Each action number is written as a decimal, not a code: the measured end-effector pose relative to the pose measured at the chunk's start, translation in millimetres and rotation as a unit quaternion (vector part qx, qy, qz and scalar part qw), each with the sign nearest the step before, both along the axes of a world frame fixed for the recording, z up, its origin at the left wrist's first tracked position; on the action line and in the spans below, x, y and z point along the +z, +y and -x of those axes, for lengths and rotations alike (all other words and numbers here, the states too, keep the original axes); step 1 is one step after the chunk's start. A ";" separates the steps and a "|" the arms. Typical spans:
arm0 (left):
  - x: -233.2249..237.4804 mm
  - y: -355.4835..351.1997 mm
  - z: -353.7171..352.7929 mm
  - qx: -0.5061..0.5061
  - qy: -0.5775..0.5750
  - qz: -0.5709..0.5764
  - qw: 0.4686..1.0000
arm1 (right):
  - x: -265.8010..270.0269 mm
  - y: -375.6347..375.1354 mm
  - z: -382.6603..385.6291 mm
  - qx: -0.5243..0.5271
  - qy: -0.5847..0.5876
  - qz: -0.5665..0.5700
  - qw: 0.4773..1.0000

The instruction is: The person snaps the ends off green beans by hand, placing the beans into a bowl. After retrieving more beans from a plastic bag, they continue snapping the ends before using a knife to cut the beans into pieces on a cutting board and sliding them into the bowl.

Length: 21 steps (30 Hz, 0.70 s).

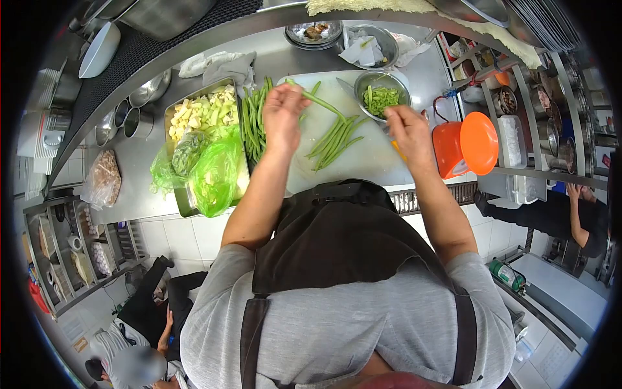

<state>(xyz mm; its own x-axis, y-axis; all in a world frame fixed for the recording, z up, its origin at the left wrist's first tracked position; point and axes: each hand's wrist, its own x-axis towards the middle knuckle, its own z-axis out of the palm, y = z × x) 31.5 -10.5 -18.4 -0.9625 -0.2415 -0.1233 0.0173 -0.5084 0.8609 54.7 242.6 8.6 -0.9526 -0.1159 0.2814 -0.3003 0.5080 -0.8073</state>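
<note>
Beans [332, 144] lie in a loose bundle on a pale cutting board [374, 167], which reaches the near edge of the steel table [146, 178] in front of the person. The left hand [283, 120] is raised over the board's left side, its fingers [292, 96] closed on a single long bean [324, 105] that slants away to the right, its lower end just above the bundle. The right hand [413, 134] is over the board's right side, fingers bent and drawn close together beside a metal bowl [405, 83]; whether they pinch anything I cannot tell. Chopped green pieces [381, 99] fill the bottom of that bowl, at the board's far right corner, and a knife blade [346, 87] shows just left of it. More whole beans [252, 123] are heaped between the board and a deep metal tray [185, 205] at the table's near edge. The tray holds pale cubed vegetables [206, 110] and, nearer the person, a bright green plastic bag [217, 167]. An orange scale [447, 146] stands by the table's right edge. Along the far edge are stacked bowls [314, 45] and another bowl with white packets [364, 50]. Toward the near left corner sits a clear bag of brown pieces [102, 176].
</note>
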 end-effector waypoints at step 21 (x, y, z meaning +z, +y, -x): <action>16.9 11.5 -4.1 -0.066 0.009 -0.008 0.998 | -1.7 -22.6 9.6 0.063 -0.170 0.027 0.983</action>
